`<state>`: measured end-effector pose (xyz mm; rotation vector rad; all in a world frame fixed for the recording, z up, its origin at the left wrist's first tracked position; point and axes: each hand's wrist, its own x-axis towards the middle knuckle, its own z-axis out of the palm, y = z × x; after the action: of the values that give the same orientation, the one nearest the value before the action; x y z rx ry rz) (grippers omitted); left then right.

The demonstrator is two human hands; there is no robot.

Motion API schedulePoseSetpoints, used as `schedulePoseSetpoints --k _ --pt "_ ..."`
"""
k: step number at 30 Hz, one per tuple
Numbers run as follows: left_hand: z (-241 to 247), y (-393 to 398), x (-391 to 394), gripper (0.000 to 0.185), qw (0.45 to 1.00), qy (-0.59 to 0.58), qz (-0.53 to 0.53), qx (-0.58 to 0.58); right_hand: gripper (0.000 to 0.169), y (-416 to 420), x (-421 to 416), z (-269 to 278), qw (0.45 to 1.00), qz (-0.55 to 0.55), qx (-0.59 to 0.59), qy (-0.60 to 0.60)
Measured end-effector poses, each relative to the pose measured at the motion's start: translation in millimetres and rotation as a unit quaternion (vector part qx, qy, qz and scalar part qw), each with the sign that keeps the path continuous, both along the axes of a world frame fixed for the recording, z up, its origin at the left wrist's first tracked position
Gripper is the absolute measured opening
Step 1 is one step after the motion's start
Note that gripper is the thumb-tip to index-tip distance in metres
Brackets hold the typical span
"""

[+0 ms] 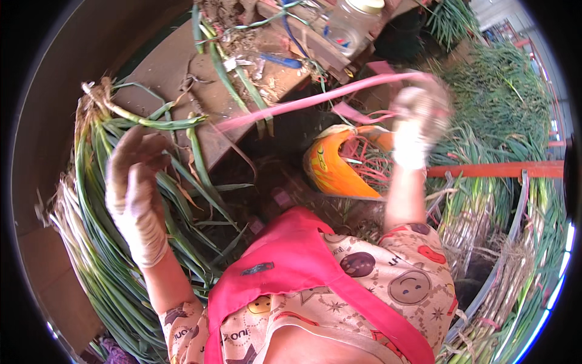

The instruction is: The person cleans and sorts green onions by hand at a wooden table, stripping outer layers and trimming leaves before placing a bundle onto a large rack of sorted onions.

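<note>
My right hand [420, 111], gloved and blurred by motion, is raised above an orange container and holds a long pink strip [318, 98] that stretches left over the table edge. Beside the green onions [93, 150], my left hand [138, 182] wears a soiled glove; its fingers are bent and apart, with nothing plainly in them. The onions lie at the left with roots towards the table's back and long leaves hanging towards me. The orange container [332, 166] has many thin pink strips [370, 159] in it.
On the brown table [154, 68] lie loose leaves, dirt and a blue-handled tool [281, 60]. A clear plastic jar [348, 27] stands in a wooden frame [313, 41]. At right, bundled green onions [473, 204] lie about a red metal bar [495, 169] and a grey curved rail [495, 268].
</note>
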<state>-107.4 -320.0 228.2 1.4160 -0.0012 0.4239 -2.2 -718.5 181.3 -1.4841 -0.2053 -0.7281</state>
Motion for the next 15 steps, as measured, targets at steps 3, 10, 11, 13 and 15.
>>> schedulePoseSetpoints --k 3,10,11,13,15 --pt "-35.3 -11.8 5.8 0.04 0.981 0.191 -0.016 0.039 0.031 -75.2 -26.1 -2.2 0.993 0.052 0.098 -0.036" --pt "-118.0 5.4 -17.4 0.046 0.934 0.318 -0.075 0.142 0.034 -189.6 -36.0 -241.9 0.478 0.053 -0.703 0.525" --pt "-119.2 13.8 -28.0 0.045 0.921 0.33 -0.058 0.198 0.038 -167.0 -13.9 -206.5 0.413 0.027 -0.713 0.566" --pt "-111.1 22.8 -39.1 0.04 0.925 0.314 0.016 0.213 0.045 -80.2 46.4 -141.3 0.619 0.046 -0.697 0.36" --pt "-103.8 31.8 -42.9 0.038 0.922 0.301 0.083 0.228 0.04 46.7 86.4 -94.7 0.882 0.152 -0.412 0.173"
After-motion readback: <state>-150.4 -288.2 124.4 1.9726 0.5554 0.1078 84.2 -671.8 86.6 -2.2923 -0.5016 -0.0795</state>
